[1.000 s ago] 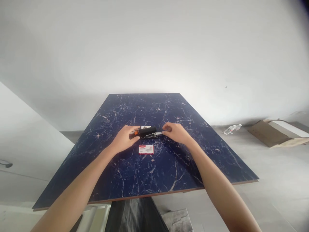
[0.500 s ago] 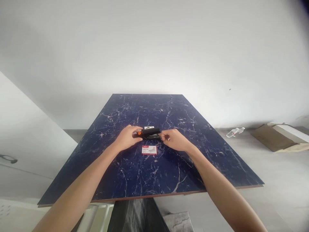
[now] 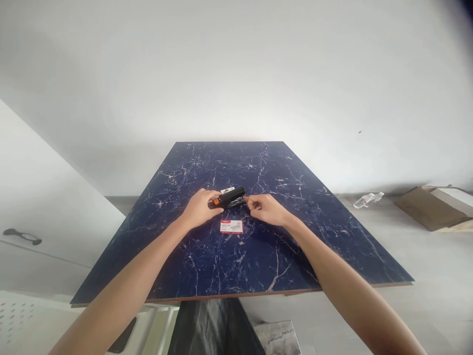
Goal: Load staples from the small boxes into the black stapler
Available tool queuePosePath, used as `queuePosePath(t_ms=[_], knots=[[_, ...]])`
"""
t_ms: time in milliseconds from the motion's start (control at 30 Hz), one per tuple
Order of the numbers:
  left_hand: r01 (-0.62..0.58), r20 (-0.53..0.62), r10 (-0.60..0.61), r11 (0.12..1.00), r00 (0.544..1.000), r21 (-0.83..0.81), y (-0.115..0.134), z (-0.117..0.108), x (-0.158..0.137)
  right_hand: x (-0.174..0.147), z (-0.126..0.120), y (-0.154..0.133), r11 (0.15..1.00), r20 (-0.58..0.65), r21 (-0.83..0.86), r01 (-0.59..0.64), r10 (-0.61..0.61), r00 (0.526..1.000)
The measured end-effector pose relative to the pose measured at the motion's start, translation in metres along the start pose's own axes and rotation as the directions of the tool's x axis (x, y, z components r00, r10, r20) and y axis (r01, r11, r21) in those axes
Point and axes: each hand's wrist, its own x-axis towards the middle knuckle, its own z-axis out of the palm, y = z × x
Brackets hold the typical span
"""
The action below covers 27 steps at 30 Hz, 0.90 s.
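Observation:
A black stapler (image 3: 233,196) with an orange part at its left end lies tilted on the dark blue marbled table, its right end raised away from me. My left hand (image 3: 202,206) is closed around the left end, thumb on the near side and fingers on the far side. At the right end, my right hand (image 3: 266,209) is closed in a pinch against the stapler's tip; whatever its fingers hold is too small to make out. Just in front of the stapler a red and white staple box (image 3: 231,227) lies flat. Behind the stapler a white card or label (image 3: 226,190) shows partly.
The marbled tabletop (image 3: 236,268) ends in a brown edge on my side, with a pale wall behind it. On the floor to the right are a clear plastic bottle (image 3: 368,199) and an open cardboard box (image 3: 430,209). A white cabinet door with a dark handle (image 3: 22,236) stands left.
The stapler has turned, its right end swinging away from me and its left end staying nearer. Both hands keep their places at its ends. The whole view has shifted slightly.

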Motion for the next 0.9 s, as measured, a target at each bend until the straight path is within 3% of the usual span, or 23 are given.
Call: queuePosePath(t_ms=[233, 333, 433, 567, 733, 800, 900], knots=[[-0.009, -0.009, 0.009, 1.000, 1.000, 0.023, 0.019, 0.008, -0.006, 0.005, 0.005, 0.015, 0.996, -0.098, 0.065, -0.060, 0.066, 0.993], [-0.095, 0.084, 0.102, 0.992, 0.991, -0.088, 0.034, 0.011, -0.013, 0.008, 0.008, 0.021, 0.995, -0.125, 0.075, -0.061, 0.070, 0.990], [-0.102, 0.200, 0.143, 0.975, 0.969, -0.199, 0.042, 0.008, -0.018, 0.009, 0.007, 0.025, 0.993, -0.167, 0.100, -0.061, 0.077, 0.983], [-0.097, 0.300, 0.153, 0.976, 0.942, -0.195, 0.043, -0.002, -0.020, 0.009, 0.003, 0.027, 0.992, -0.214, 0.089, -0.089, 0.106, 0.971], [-0.061, 0.425, 0.151, 0.974, 0.892, -0.218, 0.033, -0.024, -0.018, 0.008, 0.003, 0.028, 0.992, -0.166, 0.095, -0.080, 0.095, 0.981], [-0.077, 0.396, 0.162, 0.972, 0.904, -0.221, 0.023, -0.034, -0.015, 0.008, 0.003, 0.029, 0.993, -0.147, 0.094, -0.076, 0.089, 0.985], [-0.031, 0.152, 0.049, 0.993, 0.987, -0.118, 0.000, -0.039, -0.007, 0.007, 0.003, 0.030, 0.994, -0.119, 0.068, -0.083, 0.090, 0.989]])
